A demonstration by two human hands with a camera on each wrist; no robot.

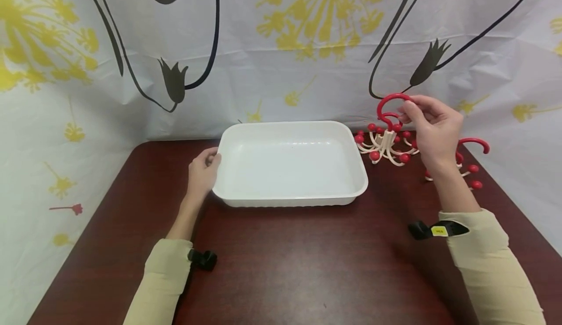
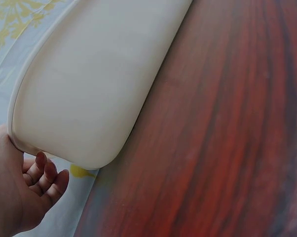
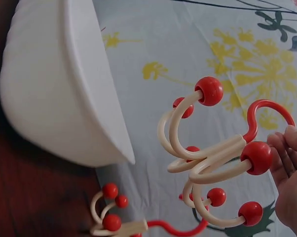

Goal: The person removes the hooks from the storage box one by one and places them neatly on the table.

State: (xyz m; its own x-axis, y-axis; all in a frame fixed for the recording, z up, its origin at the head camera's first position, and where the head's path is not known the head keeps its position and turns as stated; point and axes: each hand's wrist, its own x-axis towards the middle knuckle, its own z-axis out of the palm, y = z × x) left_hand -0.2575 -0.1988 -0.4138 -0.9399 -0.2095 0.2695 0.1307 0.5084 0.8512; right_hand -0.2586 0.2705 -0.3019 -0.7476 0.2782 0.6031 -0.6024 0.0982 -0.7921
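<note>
My right hand [image 1: 439,127] pinches the curved red hook of a small multi-armed hanger [image 1: 386,142] between thumb and fingertips. The hanger hangs beside the right end of a white rectangular tray [image 1: 290,169]. In the right wrist view, cream curved arms tipped with red balls fan out from the held hanger [image 3: 220,153]. At the tray's left end, my left hand [image 1: 204,171] grips the rim. The left wrist view shows its curled fingers [image 2: 50,180] just outside the tray wall [image 2: 84,89]. The inside of the tray shows only its bare white base.
Another red-hooked hanger [image 1: 474,171] lies on the right of the dark wooden table [image 1: 281,256], partly behind my right forearm. A further red hook [image 1: 390,115] shows behind the held hanger. A flower-patterned white sheet [image 1: 290,71] rises behind the table.
</note>
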